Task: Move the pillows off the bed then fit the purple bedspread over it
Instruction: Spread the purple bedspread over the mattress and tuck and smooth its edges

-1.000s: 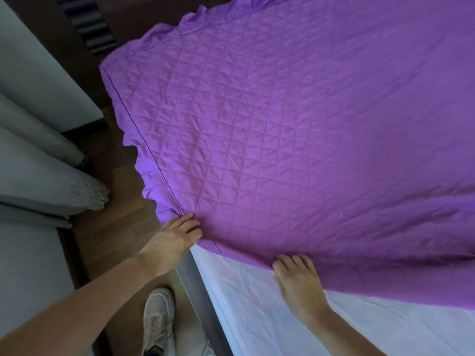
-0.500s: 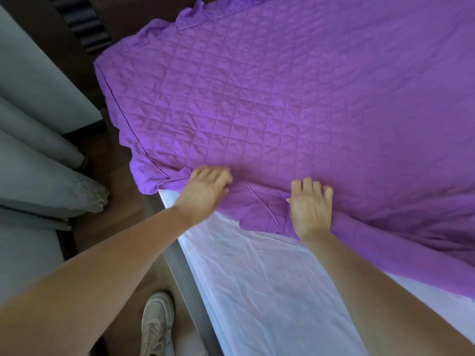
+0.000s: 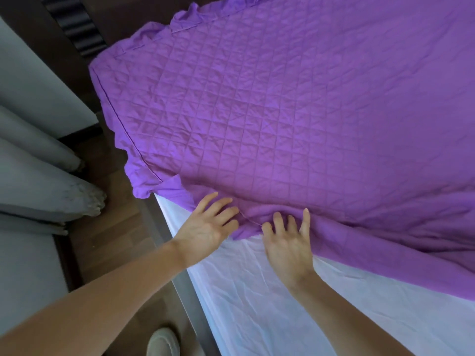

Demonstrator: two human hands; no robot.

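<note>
The purple quilted bedspread (image 3: 295, 119) covers the far part of the bed, its ruffled edge hanging over the left side. Its near edge is bunched and folded back, leaving the white sheet (image 3: 257, 291) bare below. My left hand (image 3: 208, 224) lies flat on that folded edge with fingers spread. My right hand (image 3: 288, 237) rests beside it, fingers spread and pressing into the bunched fabric. Neither hand closes around the cloth. No pillows are in view.
Grey curtains (image 3: 38, 176) hang at the left over a wooden floor (image 3: 110, 227). A narrow gap runs between them and the grey bed frame (image 3: 185, 291). My light shoe (image 3: 163, 343) stands by the frame. A dark slatted headboard (image 3: 74, 24) is at the top left.
The bedspread's near edge went up the bed and folded back, baring more white sheet. My hands have since come closer together on the bunched edge, fingers spread.
</note>
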